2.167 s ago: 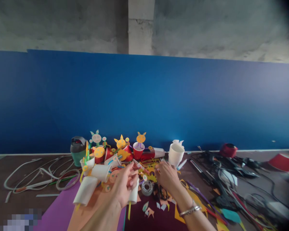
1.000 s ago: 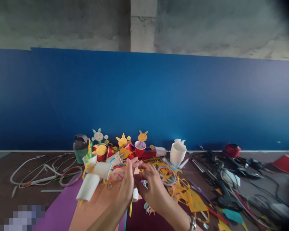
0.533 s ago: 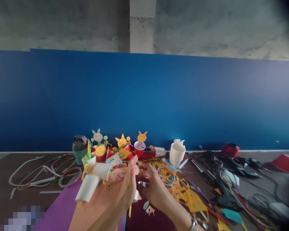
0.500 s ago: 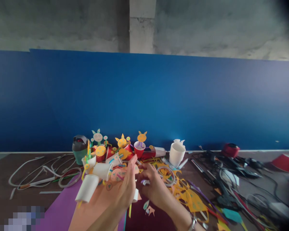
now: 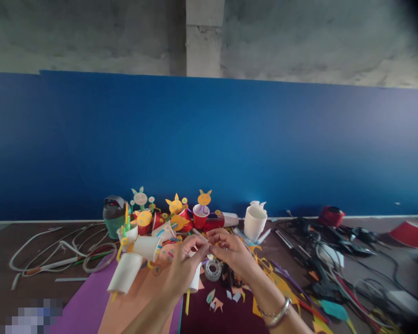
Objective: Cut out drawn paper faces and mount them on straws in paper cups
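Observation:
My left hand [image 5: 188, 262] and my right hand [image 5: 234, 254] meet at the fingertips above the middle of the table. Both are closed in a pinch; whatever lies between the fingers is too small to make out. Just below them a roll of clear tape [image 5: 213, 273] rests on dark red paper [image 5: 202, 315]. Partly hidden behind my left hand is a white paper cup [image 5: 195, 281] with a yellow strip [image 5: 187, 302] hanging from it. A pink paper face [image 5: 166, 253] lies left of my fingers. Small paper scraps [image 5: 216, 304] are scattered below my right hand.
Several white and red paper cups with paper animal heads [image 5: 140, 198] cluster at the back left. A stack of white cups [image 5: 255, 223] stands behind my right hand. Yellow cut-offs [image 5: 282, 292], a black glue gun [image 5: 323, 278] and tangled cables [image 5: 362, 260] cover the right side.
My hands have come together, from apart with the left fingers straight to fingertips pinched and touching. The tape roll now shows beneath them.

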